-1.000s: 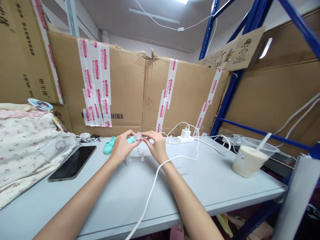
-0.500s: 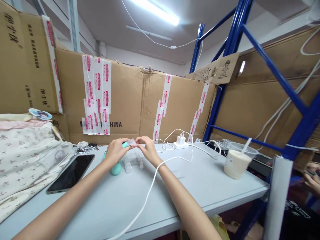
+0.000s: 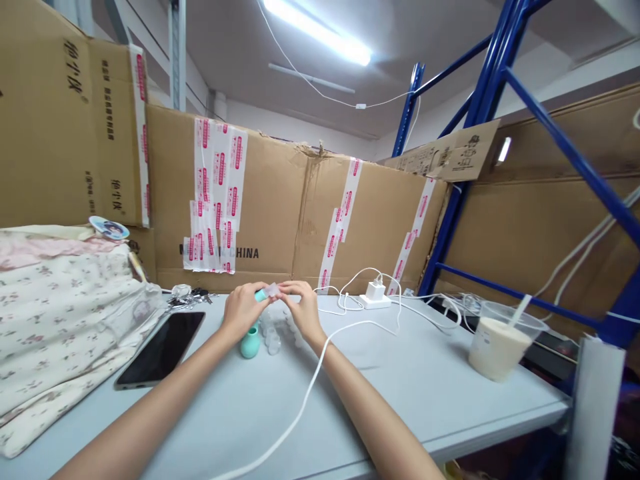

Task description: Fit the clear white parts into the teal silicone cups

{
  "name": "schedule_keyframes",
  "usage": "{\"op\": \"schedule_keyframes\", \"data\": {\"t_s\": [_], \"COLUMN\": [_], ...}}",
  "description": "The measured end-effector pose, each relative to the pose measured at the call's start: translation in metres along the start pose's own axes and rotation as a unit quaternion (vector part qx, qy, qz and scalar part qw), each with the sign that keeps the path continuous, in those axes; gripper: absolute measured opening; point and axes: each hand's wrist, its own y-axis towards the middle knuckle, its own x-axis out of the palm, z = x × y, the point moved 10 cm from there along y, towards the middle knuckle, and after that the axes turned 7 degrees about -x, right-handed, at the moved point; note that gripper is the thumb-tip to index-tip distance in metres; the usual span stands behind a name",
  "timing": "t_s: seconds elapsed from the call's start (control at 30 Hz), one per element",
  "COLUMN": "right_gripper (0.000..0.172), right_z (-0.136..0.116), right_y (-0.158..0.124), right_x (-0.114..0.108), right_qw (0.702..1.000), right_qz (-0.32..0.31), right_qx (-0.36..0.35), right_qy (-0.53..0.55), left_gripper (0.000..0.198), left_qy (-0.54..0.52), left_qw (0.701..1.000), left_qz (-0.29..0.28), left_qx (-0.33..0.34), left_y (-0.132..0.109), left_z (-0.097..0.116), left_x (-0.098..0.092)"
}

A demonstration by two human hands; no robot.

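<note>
Over the back middle of the grey table, my left hand [image 3: 241, 310] is closed on a small teal piece with a frosted, see-through end [image 3: 270, 291]. My right hand [image 3: 303, 308] pinches the frosted end from the other side, thumb and fingertips together. The piece is too small to name further. Just below my left hand stands a teal, round-bellied, vase-like object [image 3: 250, 343] with an opening at its top. Beside it are clear, lumpy pieces [image 3: 271, 337]; my right hand partly hides more of them.
A black phone [image 3: 163, 350] and flowered cloth [image 3: 75, 313] lie left. A white cable [image 3: 295, 420] crosses the table beside my right wrist. Behind are a white charger on a power strip [image 3: 375, 300] and cardboard walls [image 3: 280, 200]. A drink cup [image 3: 500, 347] stands near the right edge.
The view has swung slightly left, so everything sits further right in the picture. Both hands stay together on the small teal and frosted piece.
</note>
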Motion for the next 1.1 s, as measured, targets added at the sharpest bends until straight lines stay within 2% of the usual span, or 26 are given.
{"op": "schedule_keyframes", "data": {"t_s": [0.27, 0.33, 0.4, 0.53, 0.63, 0.77, 0.83, 0.93, 1.03, 1.1], "right_gripper": [0.005, 0.005, 0.007, 0.019, 0.022, 0.023, 0.022, 0.02, 0.018, 0.016], "right_z": [0.0, 0.005, 0.018, 0.048, 0.055, 0.052, 0.048, 0.047, 0.053, 0.057], "right_y": [-0.006, -0.008, -0.012, -0.024, -0.029, -0.032, -0.03, -0.022, -0.017, -0.018], "right_x": [-0.007, -0.008, -0.005, 0.012, 0.016, 0.017, 0.016, 0.01, 0.0, -0.001], "right_qw": [0.999, 0.996, 0.985, 0.925, 0.91, 0.89, 0.891, 0.911, 0.928, 0.939], "right_qz": [0.015, 0.019, 0.021, 0.004, -0.015, -0.009, -0.016, -0.027, -0.026, -0.057], "right_qx": [0.022, 0.045, 0.099, 0.22, 0.252, 0.289, 0.289, 0.264, 0.245, 0.243], "right_qy": [0.04, 0.074, 0.14, 0.31, 0.327, 0.352, 0.35, 0.317, 0.28, 0.235], "left_gripper": [0.033, 0.033, 0.031, 0.025, 0.024, 0.023, 0.022, 0.022, 0.021, 0.021], "left_qy": [0.017, 0.021, 0.028, 0.055, 0.075, 0.083, 0.079, 0.08, 0.094, 0.105], "left_qw": [1.0, 1.0, 0.999, 0.991, 0.976, 0.96, 0.958, 0.96, 0.969, 0.976], "left_qz": [-0.004, -0.008, -0.004, 0.035, 0.058, 0.091, 0.102, 0.101, 0.089, 0.078], "left_qx": [0.005, 0.006, 0.019, 0.118, 0.198, 0.25, 0.257, 0.249, 0.21, 0.172], "left_y": [-0.01, -0.013, -0.016, -0.029, -0.041, -0.049, -0.049, -0.046, -0.035, -0.025], "left_z": [0.005, 0.007, 0.012, 0.032, 0.047, 0.056, 0.058, 0.055, 0.043, 0.03], "left_x": [-0.005, -0.006, -0.007, -0.012, -0.012, -0.017, -0.02, -0.021, -0.022, -0.024]}}
